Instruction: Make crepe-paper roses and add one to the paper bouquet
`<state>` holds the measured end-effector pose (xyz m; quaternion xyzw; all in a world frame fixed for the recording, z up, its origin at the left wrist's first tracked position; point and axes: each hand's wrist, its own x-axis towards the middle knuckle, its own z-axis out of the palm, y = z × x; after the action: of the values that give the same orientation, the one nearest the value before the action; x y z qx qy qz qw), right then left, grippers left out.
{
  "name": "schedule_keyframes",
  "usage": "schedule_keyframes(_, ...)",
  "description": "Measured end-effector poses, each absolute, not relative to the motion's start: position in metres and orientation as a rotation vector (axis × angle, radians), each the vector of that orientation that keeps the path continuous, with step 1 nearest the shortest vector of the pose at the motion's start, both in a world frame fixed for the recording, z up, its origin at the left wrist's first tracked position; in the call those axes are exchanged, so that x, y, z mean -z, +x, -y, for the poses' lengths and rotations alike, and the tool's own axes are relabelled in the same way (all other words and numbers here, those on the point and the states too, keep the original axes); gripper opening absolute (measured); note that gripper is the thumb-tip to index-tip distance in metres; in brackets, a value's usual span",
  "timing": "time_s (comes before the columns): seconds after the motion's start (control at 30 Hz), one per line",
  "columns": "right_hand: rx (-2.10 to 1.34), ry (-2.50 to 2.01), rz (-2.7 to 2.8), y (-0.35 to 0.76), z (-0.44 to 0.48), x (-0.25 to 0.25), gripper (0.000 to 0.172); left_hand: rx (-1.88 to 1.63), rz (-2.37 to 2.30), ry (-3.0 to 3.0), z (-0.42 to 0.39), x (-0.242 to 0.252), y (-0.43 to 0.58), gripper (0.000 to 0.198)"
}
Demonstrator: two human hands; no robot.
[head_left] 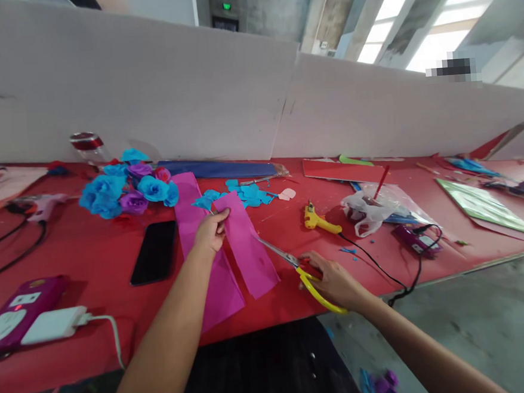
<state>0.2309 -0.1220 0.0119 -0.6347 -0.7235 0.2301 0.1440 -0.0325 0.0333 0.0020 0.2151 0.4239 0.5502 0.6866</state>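
Note:
My left hand [209,231] pinches the top edge of a pink paper strip [250,251] and holds it up over the red table [90,250]. A wider pink sheet [203,248] lies flat beneath it. My right hand [333,281] grips yellow-handled scissors [294,266], whose blades point at the right edge of the strip. Blue paper petals [246,193] lie just beyond the pink paper.
A bunch of blue and purple paper roses [127,188] sits at the left. A black phone [154,252] lies beside the pink sheet. A yellow glue gun [318,219], a plastic bag [370,208], a power strip [21,309] and cables surround the work spot. White boards wall the table's far side.

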Motion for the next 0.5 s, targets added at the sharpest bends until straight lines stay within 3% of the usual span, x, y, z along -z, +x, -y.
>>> schedule_keyframes(0.23, -0.722, -1.829, 2.224, 0.248, 0.14, -0.03, 0.052, -1.229, -0.938, 0.468, -0.034, -0.002, -0.033, 0.031)
schedule_keyframes(0.5, -0.683, -1.849, 2.266, 0.255, 0.139, -0.028, 0.053, -1.241, -0.945, 0.449, -0.032, -0.005, -0.033, 0.033)
